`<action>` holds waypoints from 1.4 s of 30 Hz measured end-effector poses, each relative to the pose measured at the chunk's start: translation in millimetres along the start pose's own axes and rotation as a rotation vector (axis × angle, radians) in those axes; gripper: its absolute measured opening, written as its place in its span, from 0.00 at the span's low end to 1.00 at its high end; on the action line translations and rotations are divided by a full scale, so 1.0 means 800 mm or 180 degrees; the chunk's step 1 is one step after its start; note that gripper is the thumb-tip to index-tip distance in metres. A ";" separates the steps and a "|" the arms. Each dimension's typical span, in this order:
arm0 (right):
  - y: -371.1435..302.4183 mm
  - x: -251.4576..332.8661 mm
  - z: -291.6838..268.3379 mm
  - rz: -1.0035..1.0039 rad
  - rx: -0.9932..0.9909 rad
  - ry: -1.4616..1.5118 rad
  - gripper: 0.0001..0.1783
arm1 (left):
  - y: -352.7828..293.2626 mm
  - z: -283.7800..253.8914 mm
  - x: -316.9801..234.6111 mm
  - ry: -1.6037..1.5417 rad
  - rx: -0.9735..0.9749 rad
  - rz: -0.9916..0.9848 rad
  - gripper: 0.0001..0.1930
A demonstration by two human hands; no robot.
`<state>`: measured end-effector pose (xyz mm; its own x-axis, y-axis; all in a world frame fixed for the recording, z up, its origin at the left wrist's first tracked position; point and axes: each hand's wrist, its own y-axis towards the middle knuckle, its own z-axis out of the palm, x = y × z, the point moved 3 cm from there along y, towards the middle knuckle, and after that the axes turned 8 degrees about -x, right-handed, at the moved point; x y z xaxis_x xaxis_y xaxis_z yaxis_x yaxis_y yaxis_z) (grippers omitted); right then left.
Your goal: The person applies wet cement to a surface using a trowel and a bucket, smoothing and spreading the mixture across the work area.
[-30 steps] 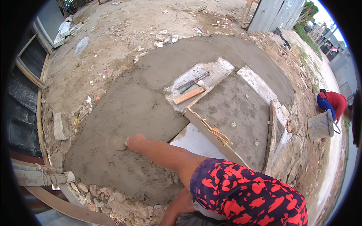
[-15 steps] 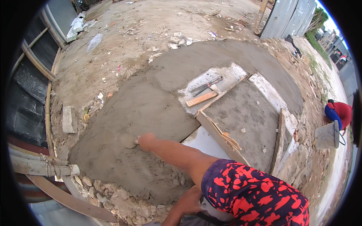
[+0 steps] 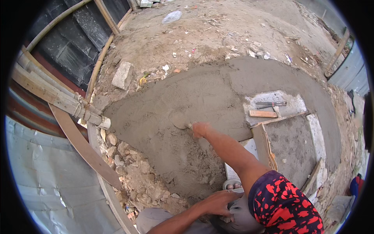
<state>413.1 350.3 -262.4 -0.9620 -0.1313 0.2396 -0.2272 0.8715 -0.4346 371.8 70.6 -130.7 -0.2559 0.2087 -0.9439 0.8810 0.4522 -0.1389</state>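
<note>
My right hand (image 3: 200,129) is closed round the handle of a trowel (image 3: 180,122). The trowel's rounded, mortar-coated blade lies against the wet grey cement (image 3: 212,93) spread over the ground. Its edge is hard to tell from the mix. My left hand (image 3: 220,202) rests on my bent knee, in grey trousers, with its fingers apart and nothing in it. Just beyond that hand, the toes of my foot show in a sandal (image 3: 232,183). Rougher, lumpier cement (image 3: 183,171) lies between my legs and the trowel.
A framed grey slab (image 3: 294,142) with wooden boards stands at right. On a pale block beside it lie a hammer (image 3: 277,112), a wood piece (image 3: 263,114) and a dark long-handled tool (image 3: 270,104). Bamboo and metal sheeting (image 3: 54,175) line the left; rubble (image 3: 142,171) borders the cement.
The view has swung left, so the scene sits farther right and more metal sheeting shows. My right hand still holds the trowel on the cement; my left hand shows more fully on the knee.
</note>
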 end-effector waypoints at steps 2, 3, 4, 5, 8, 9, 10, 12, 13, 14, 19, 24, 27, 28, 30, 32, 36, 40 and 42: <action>0.012 0.002 0.011 -0.0136 0.0055 -0.0003 0.20 | -0.007 -0.007 -0.005 -0.0107 -0.0032 0.0159 0.50; 0.014 -0.001 0.016 -0.0297 -0.0024 -0.0028 0.24 | -0.010 -0.016 -0.013 -0.0340 0.0079 0.0026 0.53; 0.008 0.002 0.013 -0.0316 -0.0121 -0.0110 0.25 | -0.013 -0.018 -0.006 -0.0404 -0.0122 -0.0068 0.53; 0.021 -0.007 0.013 -0.0574 -0.0050 -0.0258 0.26 | -0.011 -0.015 -0.009 -0.0395 -0.0130 0.0112 0.54; 0.017 -0.008 0.007 -0.0495 -0.0182 -0.0147 0.28 | -0.020 -0.017 -0.012 -0.0531 -0.0446 0.0217 0.53; 0.016 -0.007 0.013 -0.0498 -0.0270 -0.0157 0.26 | -0.026 -0.018 -0.014 -0.0606 -0.0314 0.0212 0.52; 0.011 -0.003 0.009 -0.0492 -0.0378 -0.0160 0.24 | -0.029 -0.017 -0.013 -0.0666 -0.0171 0.0222 0.52; 0.008 0.005 0.003 -0.0647 -0.0334 -0.0256 0.25 | -0.030 -0.001 0.002 -0.0772 -0.0260 0.0104 0.51; 0.014 0.002 0.006 -0.0676 -0.0262 -0.0306 0.27 | -0.032 0.002 0.003 -0.0800 -0.0316 0.0119 0.51; 0.020 -0.003 0.008 -0.0671 -0.0202 -0.0377 0.30 | -0.033 0.003 0.006 -0.0814 -0.0367 0.0146 0.50; 0.017 0.001 0.015 -0.0500 -0.0194 -0.0358 0.29 | -0.044 0.008 0.015 -0.1000 -0.0616 0.0230 0.50; 0.035 -0.025 0.019 -0.0539 -0.0442 -0.0343 0.26 | -0.049 0.006 0.017 -0.1343 -0.0705 0.0250 0.50; 0.032 -0.019 0.017 -0.0542 -0.0486 -0.0399 0.25 | -0.048 0.016 0.028 -0.1449 -0.0860 0.0395 0.50; 0.033 -0.017 0.015 -0.0544 -0.0546 -0.0419 0.25 | -0.049 0.015 0.029 -0.1540 -0.0826 0.0349 0.51; 0.034 -0.012 0.015 -0.0573 -0.0604 -0.0442 0.26 | -0.054 0.013 0.029 -0.1627 -0.0817 0.0299 0.51; 0.030 -0.006 0.014 -0.0343 -0.0483 -0.0502 0.25 | -0.059 0.010 0.029 -0.1637 -0.0859 0.0314 0.51; 0.046 -0.024 0.026 -0.0533 -0.0664 -0.0488 0.24 | -0.058 0.011 0.031 -0.1619 -0.0890 0.0359 0.51; 0.060 -0.037 0.036 -0.0748 -0.0626 -0.0417 0.25 | -0.061 0.002 0.023 -0.1507 -0.0883 0.0358 0.52; 0.059 -0.038 0.036 -0.0800 -0.0680 -0.0444 0.25 | -0.061 0.005 0.025 -0.1529 -0.0798 0.0274 0.52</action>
<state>427.2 381.4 -315.3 -0.8948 -0.4045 0.1887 -0.4367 0.8809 -0.1823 325.6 49.3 -144.0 0.0752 -0.1387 -0.9875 0.7539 0.6561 -0.0347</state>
